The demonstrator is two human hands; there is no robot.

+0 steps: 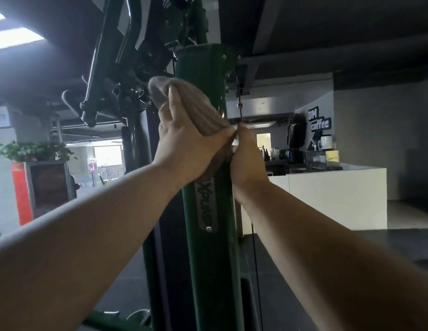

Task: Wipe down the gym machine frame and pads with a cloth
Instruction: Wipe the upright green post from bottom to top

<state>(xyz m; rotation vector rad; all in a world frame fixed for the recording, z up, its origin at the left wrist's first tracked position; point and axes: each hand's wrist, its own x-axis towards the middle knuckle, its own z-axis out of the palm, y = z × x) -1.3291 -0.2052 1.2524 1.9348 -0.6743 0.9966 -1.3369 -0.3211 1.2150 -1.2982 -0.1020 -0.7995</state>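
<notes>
Cloth: I have the brown cloth (196, 103) spread on the front of the green post (208, 259), centre of the frame, upper half, just under the post's top cap.
Left hand: my left hand (184, 139) lies flat over the cloth with straight fingers, pressing it to the post; nothing is curled round it that I can see.
Right hand: my right hand (246, 154) sits on the right edge of the post, touching the left hand. It seems to pinch the cloth's lower corner, though the fingers are hidden behind the post.
Cable: a thin black cable (239, 101) runs down just right of the post, beside my right hand.
Risk, snag: I judge the cloth or my right fingers could catch on that cable or the bolts near the cap if I sweep rightward carelessly.
Risk, slip: with only flat pressure from the left, the cloth may slide off or bunch.
Risk, reach: the dark linkage (127, 91) in the upper left crowds the post; knuckles could strike it.
Label: the metal name plate (207, 206) below my hands has a raised screw that might drag the cloth.
</notes>
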